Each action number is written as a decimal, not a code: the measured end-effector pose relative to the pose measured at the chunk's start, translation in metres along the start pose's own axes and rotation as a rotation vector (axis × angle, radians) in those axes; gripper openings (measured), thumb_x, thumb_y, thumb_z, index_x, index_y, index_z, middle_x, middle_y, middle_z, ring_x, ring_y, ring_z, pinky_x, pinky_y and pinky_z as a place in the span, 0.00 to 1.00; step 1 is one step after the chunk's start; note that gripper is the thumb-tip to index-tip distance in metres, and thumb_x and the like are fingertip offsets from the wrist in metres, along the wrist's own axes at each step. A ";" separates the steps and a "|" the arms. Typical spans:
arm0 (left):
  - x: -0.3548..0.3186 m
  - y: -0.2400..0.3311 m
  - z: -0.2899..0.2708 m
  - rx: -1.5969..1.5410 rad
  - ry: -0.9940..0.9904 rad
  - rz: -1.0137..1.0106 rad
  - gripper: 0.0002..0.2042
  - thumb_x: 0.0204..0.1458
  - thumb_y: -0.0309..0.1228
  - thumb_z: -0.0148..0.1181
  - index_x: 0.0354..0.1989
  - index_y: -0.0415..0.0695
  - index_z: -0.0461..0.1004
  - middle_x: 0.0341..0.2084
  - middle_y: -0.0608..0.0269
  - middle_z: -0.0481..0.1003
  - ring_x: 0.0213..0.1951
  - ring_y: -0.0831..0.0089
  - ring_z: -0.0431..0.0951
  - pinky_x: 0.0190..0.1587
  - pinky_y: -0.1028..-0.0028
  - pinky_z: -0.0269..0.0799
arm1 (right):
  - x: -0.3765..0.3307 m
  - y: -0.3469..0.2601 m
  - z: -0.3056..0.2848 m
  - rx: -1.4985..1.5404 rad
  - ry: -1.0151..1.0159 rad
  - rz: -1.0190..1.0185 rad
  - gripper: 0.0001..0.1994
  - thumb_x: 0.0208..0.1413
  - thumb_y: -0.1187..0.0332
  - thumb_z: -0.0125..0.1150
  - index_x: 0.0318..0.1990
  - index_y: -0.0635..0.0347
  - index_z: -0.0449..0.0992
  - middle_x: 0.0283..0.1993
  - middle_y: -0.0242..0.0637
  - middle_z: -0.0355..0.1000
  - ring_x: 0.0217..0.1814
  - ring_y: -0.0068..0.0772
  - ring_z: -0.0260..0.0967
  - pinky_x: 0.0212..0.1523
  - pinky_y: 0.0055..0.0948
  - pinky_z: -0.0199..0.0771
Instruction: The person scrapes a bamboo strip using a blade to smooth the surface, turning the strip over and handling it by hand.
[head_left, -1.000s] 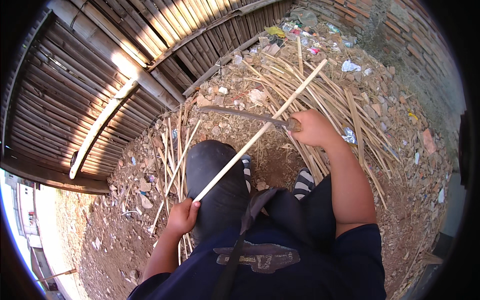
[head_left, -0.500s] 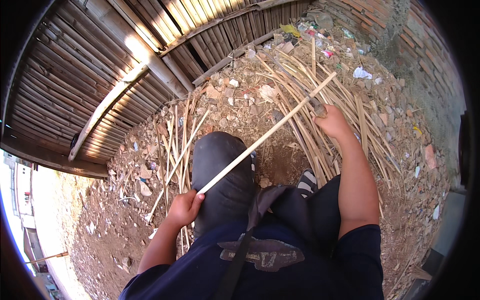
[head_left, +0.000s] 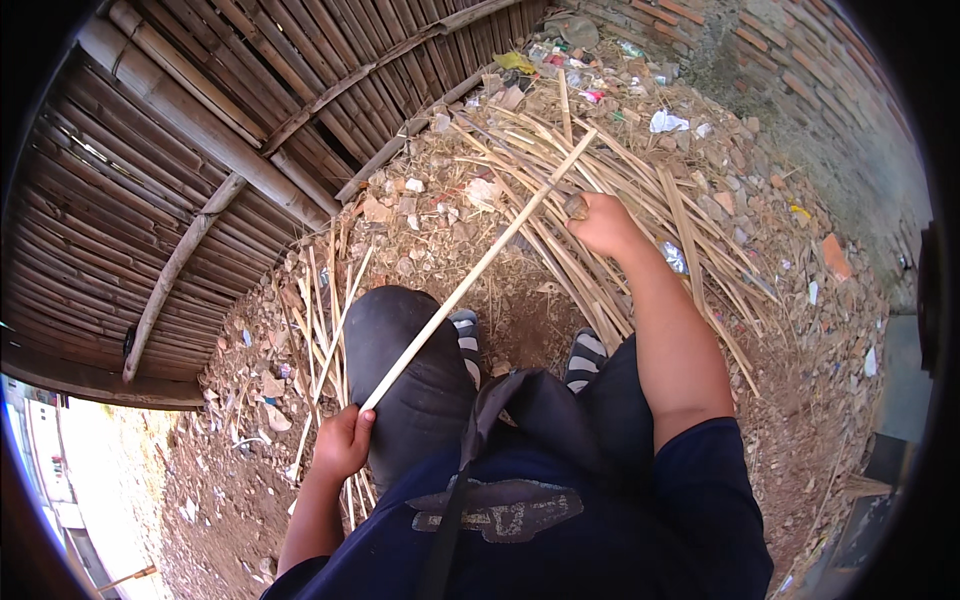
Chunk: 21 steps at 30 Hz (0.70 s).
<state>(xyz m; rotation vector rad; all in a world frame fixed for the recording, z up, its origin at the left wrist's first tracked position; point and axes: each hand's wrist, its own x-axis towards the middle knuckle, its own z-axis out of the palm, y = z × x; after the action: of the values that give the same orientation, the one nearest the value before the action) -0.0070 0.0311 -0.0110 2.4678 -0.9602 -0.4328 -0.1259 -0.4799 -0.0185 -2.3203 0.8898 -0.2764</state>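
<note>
My left hand (head_left: 343,441) is closed around the lower end of a long, pale bamboo stick (head_left: 455,297). The stick slants up and to the right, passing over my left knee. My right hand (head_left: 606,226) grips the wooden handle of a knife (head_left: 577,207), held just right of the stick's upper part. Its blade is thin and dark and hard to pick out against the strips behind it. Below that hand spreads a large pile of split bamboo strips (head_left: 692,245). Beside my left knee lies a smaller bunch of strips (head_left: 325,335).
A bamboo-pole wall (head_left: 170,190) rises at the left, and a brick wall (head_left: 790,70) stands at the right. Rubble and litter, including white plastic (head_left: 668,121), cover the ground between them. My sandalled feet (head_left: 585,360) are under the stick.
My right hand with the knife has moved down and left relative to the stick's tip. The stick stands a little steeper. The whole view has also shifted.
</note>
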 end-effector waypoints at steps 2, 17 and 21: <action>-0.001 -0.001 0.004 0.016 0.016 0.005 0.21 0.66 0.42 0.55 0.24 0.39 0.67 0.15 0.44 0.70 0.21 0.43 0.74 0.25 0.54 0.66 | -0.011 -0.027 -0.003 -0.016 -0.045 -0.040 0.17 0.48 0.64 0.65 0.46 0.59 0.81 0.40 0.54 0.79 0.45 0.56 0.77 0.48 0.47 0.77; -0.001 0.004 0.005 0.087 0.042 0.048 0.21 0.67 0.42 0.54 0.24 0.40 0.66 0.15 0.43 0.71 0.22 0.41 0.74 0.25 0.52 0.66 | -0.012 -0.007 -0.029 0.013 0.144 0.068 0.15 0.51 0.64 0.63 0.45 0.57 0.80 0.42 0.52 0.80 0.45 0.56 0.77 0.48 0.47 0.77; -0.006 -0.005 0.009 0.073 0.080 0.036 0.20 0.66 0.41 0.54 0.25 0.40 0.67 0.16 0.44 0.71 0.22 0.41 0.74 0.25 0.52 0.67 | -0.036 -0.051 -0.044 -0.244 -0.079 -0.181 0.17 0.49 0.62 0.67 0.47 0.56 0.81 0.40 0.50 0.80 0.42 0.54 0.78 0.46 0.48 0.78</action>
<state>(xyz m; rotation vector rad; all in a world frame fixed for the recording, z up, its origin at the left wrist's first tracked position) -0.0128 0.0358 -0.0203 2.5089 -1.0023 -0.2900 -0.1434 -0.4481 0.0492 -2.6241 0.7082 -0.1565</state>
